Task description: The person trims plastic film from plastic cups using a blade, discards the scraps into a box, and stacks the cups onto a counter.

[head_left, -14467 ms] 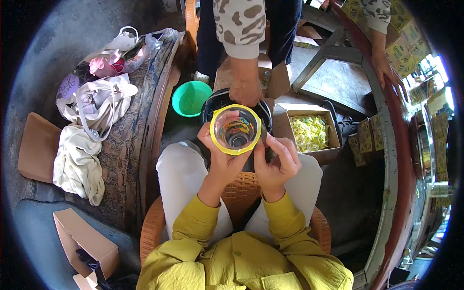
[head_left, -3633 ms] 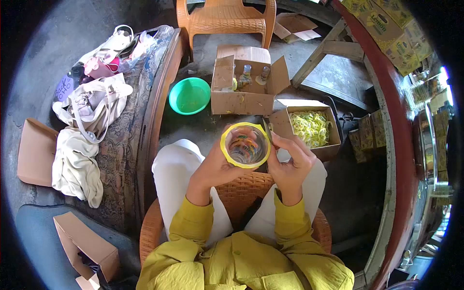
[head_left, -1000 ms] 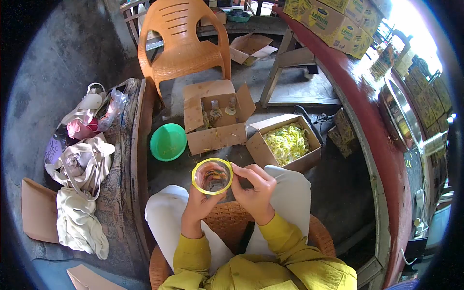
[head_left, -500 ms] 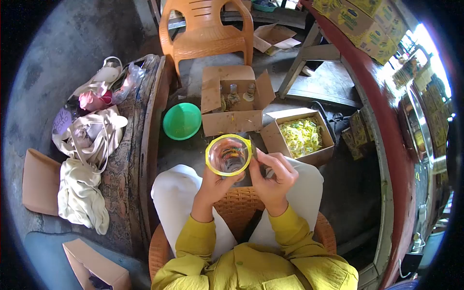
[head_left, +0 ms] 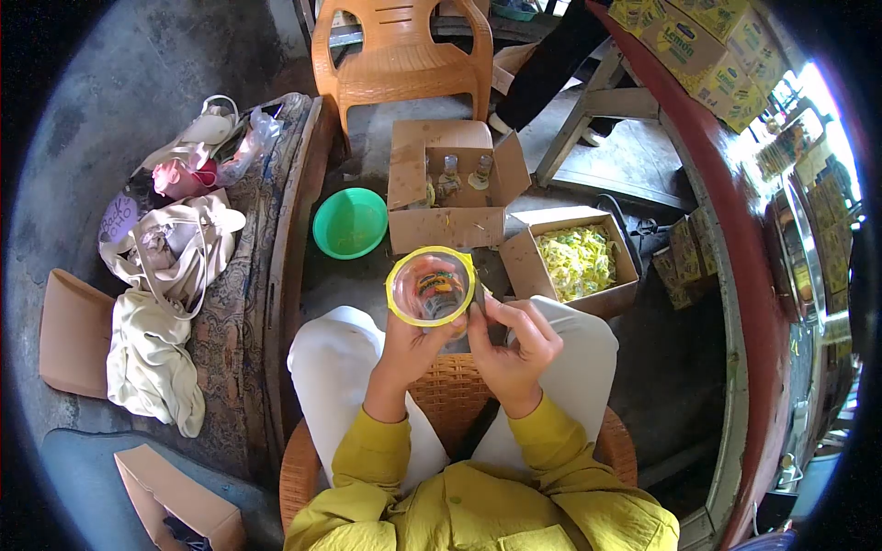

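Note:
My left hand (head_left: 407, 354) is wrapped round a clear cup (head_left: 430, 294) with a yellow rim, held over my lap with its round end facing up at me. Coloured print shows through the cup. At the cup's right side, my right hand (head_left: 516, 351) pinches a thin dark blade (head_left: 478, 297) between thumb and fingers. The blade lies close against the yellow rim; whether it is cutting in cannot be seen. Part of the blade is hidden by my fingers.
An open carton (head_left: 447, 227) with several glass-like cups stands ahead, beside a green basin (head_left: 350, 224). Right of it, a box (head_left: 602, 298) holds yellow scraps (head_left: 574, 260). Bags (head_left: 161, 354) lie on the left bench. A person's dark-trousered leg (head_left: 551, 69) is behind the wooden trestle.
A person's leg has come into view at the back. The blade has slid slightly down along the cup's right edge with my right hand. My left hand keeps its hold.

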Tool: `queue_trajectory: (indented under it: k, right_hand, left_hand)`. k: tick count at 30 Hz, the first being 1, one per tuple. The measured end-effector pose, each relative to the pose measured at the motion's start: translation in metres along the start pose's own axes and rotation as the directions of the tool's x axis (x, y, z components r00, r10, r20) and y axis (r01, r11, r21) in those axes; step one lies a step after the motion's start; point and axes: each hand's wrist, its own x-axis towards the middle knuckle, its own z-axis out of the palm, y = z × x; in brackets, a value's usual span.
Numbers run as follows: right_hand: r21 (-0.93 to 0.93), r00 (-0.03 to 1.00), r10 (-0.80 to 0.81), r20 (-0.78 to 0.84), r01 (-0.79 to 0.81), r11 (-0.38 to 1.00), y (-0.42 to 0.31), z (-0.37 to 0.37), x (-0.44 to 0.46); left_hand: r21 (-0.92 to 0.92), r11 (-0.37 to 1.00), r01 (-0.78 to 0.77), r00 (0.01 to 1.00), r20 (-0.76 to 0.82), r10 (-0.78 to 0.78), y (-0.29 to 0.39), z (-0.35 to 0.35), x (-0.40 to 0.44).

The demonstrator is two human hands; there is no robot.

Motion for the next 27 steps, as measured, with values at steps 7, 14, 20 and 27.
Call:
queue_trajectory:
  k: [7,14,20,27]
  right_hand:
    - [-0.050,0.999,-0.028,-0.046,0.026,0.998,0.005,0.003,0.000]
    - [-0.025,0.999,-0.022,-0.040,0.021,0.999,0.011,0.000,0.006]
    - [0.084,0.997,0.073,-0.025,-0.071,0.994,0.014,-0.004,0.007]
    - [0.044,1.000,0.026,-0.013,-0.025,0.999,0.010,-0.007,0.005]
  left_hand:
    - [0.066,0.998,0.006,1.000,-0.002,-0.006,-0.007,0.003,-0.003]
    - [0.109,0.992,0.062,0.996,0.062,-0.069,0.003,0.005,-0.001]
    - [0.008,0.999,0.054,0.995,0.086,-0.054,0.004,0.006,-0.001]
    - [-0.030,0.999,0.030,0.998,0.064,-0.028,-0.001,0.003,-0.003]
